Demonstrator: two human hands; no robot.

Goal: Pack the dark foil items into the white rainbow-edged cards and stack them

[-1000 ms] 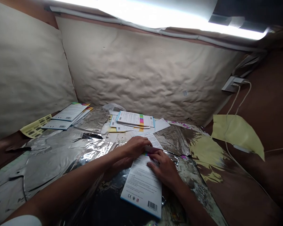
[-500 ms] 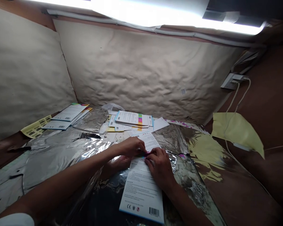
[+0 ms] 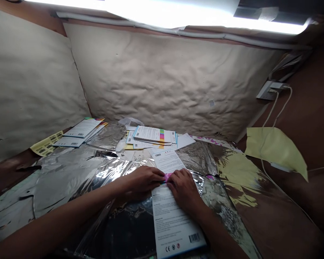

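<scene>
A long white printed packet (image 3: 175, 223), with small text, a barcode and blue trim, lies tilted in front of me. At its far end shows a pink strip (image 3: 167, 177). My left hand (image 3: 145, 178) pinches the left end of this strip, fingers pressed together. From the right, my right hand (image 3: 185, 185) bends its fingers onto the strip and the packet's far edge, thumb underneath the index finger. Just beyond both hands lies another white printed part (image 3: 169, 160) with a barcode; whether it joins the packet is hidden by my fingers.
Printed packets are stacked at the back middle (image 3: 151, 135) and back left (image 3: 82, 128). A yellow label sheet (image 3: 46, 144) lies at the left edge. Crinkled silvery film (image 3: 99, 172) covers the table. White cables (image 3: 267, 118) hang from a wall socket (image 3: 272, 90) at right.
My left hand has lowered and flattened towards the strip, and more pink shows between the hands. The packet's near end has swung to the right. The view has shifted slightly.
</scene>
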